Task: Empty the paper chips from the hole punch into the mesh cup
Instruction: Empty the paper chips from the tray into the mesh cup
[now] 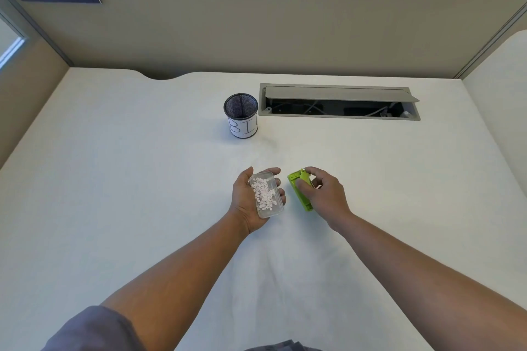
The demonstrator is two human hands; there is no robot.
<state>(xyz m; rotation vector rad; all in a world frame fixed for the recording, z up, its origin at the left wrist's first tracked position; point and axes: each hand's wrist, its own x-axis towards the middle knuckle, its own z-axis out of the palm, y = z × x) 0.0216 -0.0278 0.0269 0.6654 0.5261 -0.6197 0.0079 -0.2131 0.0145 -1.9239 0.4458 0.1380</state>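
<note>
My left hand [247, 202] lies palm up above the desk and holds a clear plastic chip tray [266, 197] full of small white paper chips, open side up. Just to its right, my right hand [325, 195] grips the green hole punch body [299, 191] from above. Tray and punch are apart from each other. The black mesh cup [241, 114] stands upright farther back, slightly left of the tray, with a white label wrapped around its lower half. Its inside looks dark.
The white desk [142, 179] is closed in by beige partition walls behind and on both sides. An open cable hatch [339, 102] with its grey lid raised sits just right of the mesh cup.
</note>
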